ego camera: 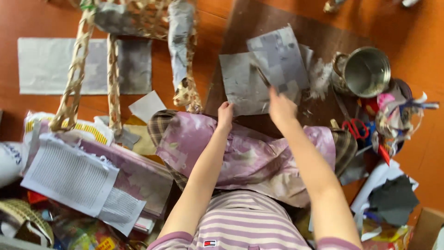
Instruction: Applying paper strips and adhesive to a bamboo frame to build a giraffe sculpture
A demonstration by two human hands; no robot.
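My left hand [225,115] pinches the near edge of a grey sheet of paper [241,85] that lies on a dark brown board [259,23]. My right hand [281,107] rests on the same sheet and holds a thin brush [262,76] whose tip points away over the paper. A second grey patchy sheet [279,55] overlaps the first at the far right. My lap is covered by a purple and white stained cloth [240,153].
A metal cup [365,71] stands right of the board. Red-handled scissors [355,127] and tangled scraps lie at the right. A woven paper frame [111,55] and a grey sheet [55,65] lie at the far left. Printed papers [74,173] pile at the near left.
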